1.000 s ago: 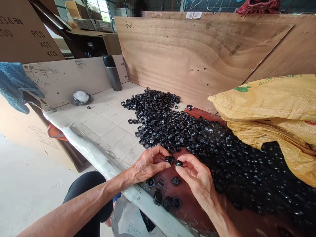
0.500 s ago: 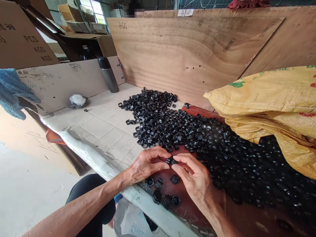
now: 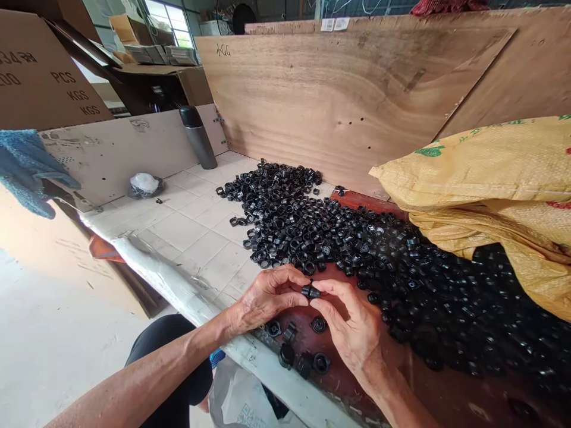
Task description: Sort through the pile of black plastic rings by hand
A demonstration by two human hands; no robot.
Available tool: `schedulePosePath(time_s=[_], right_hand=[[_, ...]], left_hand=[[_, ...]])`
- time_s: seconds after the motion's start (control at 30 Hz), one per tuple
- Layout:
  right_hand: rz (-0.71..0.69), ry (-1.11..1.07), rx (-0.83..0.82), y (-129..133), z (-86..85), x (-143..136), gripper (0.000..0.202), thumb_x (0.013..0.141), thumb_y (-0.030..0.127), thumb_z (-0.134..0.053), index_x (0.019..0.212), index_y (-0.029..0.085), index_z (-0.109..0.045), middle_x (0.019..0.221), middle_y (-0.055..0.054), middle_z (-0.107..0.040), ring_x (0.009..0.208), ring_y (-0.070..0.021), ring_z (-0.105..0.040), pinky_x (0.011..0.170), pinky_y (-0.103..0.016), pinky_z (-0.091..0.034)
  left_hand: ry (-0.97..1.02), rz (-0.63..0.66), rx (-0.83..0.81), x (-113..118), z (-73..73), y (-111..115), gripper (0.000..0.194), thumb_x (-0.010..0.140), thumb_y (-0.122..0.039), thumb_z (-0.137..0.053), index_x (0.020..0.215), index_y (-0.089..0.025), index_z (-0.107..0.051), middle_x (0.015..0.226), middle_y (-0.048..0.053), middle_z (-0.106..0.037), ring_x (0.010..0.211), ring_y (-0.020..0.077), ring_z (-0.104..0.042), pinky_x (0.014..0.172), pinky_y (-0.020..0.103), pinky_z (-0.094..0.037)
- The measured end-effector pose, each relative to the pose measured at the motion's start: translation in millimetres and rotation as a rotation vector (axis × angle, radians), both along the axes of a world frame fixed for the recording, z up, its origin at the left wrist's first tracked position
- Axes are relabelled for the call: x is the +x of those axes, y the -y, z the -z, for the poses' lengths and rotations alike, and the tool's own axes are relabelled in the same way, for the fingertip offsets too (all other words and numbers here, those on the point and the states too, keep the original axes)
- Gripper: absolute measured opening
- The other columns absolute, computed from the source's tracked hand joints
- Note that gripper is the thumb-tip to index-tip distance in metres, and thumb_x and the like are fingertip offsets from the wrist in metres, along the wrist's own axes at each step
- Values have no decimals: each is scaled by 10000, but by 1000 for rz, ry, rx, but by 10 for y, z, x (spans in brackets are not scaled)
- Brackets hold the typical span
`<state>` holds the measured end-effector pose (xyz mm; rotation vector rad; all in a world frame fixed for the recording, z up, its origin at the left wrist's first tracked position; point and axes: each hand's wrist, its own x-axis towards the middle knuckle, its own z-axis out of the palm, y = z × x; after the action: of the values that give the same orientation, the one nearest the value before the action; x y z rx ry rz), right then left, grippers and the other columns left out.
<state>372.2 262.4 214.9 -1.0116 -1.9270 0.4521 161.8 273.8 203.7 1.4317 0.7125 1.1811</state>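
Note:
Between my two hands is a small black threaded plastic fitting (image 3: 311,291), held level over the reddish-brown board (image 3: 328,273). My left hand (image 3: 270,297) pinches its left end with thumb and fingertips. On the other end, my right hand (image 3: 354,324) has its thumb and forefinger closed around the threaded part. Below the hands lie several loose black round parts (image 3: 286,355), one (image 3: 318,324) showing its ringed face. Just beyond my fingers spreads a big heap of black plastic rings and caps (image 3: 307,226). Fingertips partly cover the fitting.
A yellow woven sack (image 3: 473,172) rests over the heap at right. A plywood panel (image 3: 339,101) closes the back. At left stand a dark bottle (image 3: 198,138), a plastic-wrapped white bundle (image 3: 146,185) and a blue glove (image 3: 31,166). A white padded edge (image 3: 178,285) runs in front.
The fitting shows more of its threaded side between my fingers now. Both hands stay in nearly the same place; the view has shifted slightly.

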Motion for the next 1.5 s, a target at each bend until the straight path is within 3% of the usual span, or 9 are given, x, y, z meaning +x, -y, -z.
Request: schedulePosePath(time_s=[0.2,0.33,0.53,0.63,0.8,1.0,1.17,1.27,1.5], right_hand=[[11,-158,-177,-37,-10,8,170,936,269,-663,1101,293,-698,1119,-15,-722,1024,-180,-703,891,-268,-584],[-18,-232,-333,-25,-1,-24,193,891,302,-710,1078,261,-696,1076,-28,-732,895,-175,-732,800,-253,-614],[-28,-318,-387,27,-43,-73,213,858,327,-744,1028,218,-677,983,-45,-734,862,-188,-735,754,-252,-619],[-58,-270,-345,37,-50,-67,192,891,306,-712,1059,226,-669,1003,-48,-732,897,-195,-728,766,-267,-615],[-70,-122,-75,25,-76,-67,70,916,204,-678,976,239,-685,1015,-31,-705,972,-176,-686,842,-259,-574],[-88,-24,51,19,-100,-77,121,943,146,-629,1000,236,-685,1007,-29,-721,947,-163,-698,846,-251,-559],[80,50,151,3,9,-60,306,932,285,-693,1221,208,-627,941,-41,-764,800,-183,-739,725,-258,-583],[101,119,186,18,24,-52,314,963,310,-654,1252,197,-609,878,-44,-764,709,-188,-732,651,-267,-576],[-94,175,63,79,-76,-35,224,997,216,-528,1198,196,-625,1000,-92,-726,888,-212,-712,768,-290,-562]], left_hand=[[220,104,-237,-8,-137,61,285,866,-241,-771,1122,-180,-663,1012,41,-698,929,148,-665,873,274,-526],[206,75,-218,-32,-127,54,204,854,-221,-777,1030,-157,-695,993,42,-695,866,131,-650,789,239,-518],[170,90,-47,0,-78,14,151,791,-154,-818,817,-124,-672,1048,71,-652,948,163,-636,856,285,-529],[204,125,-94,20,-54,7,191,802,-163,-813,886,-142,-643,1069,69,-649,905,147,-647,808,271,-539],[258,174,-183,33,-30,18,294,820,-169,-807,1054,-169,-629,975,44,-673,872,129,-654,805,253,-539],[161,114,-77,24,6,18,266,804,-181,-816,1053,-159,-724,1121,72,-604,987,189,-658,861,326,-571],[144,147,-155,31,20,34,296,837,-215,-794,1098,-144,-675,1019,78,-672,959,212,-694,887,382,-576],[122,158,-154,35,25,43,277,843,-228,-790,1076,-144,-665,1055,83,-677,969,219,-701,897,391,-575],[179,136,-106,45,42,34,268,827,-244,-808,1047,-152,-684,1048,65,-655,935,190,-687,858,344,-571]])
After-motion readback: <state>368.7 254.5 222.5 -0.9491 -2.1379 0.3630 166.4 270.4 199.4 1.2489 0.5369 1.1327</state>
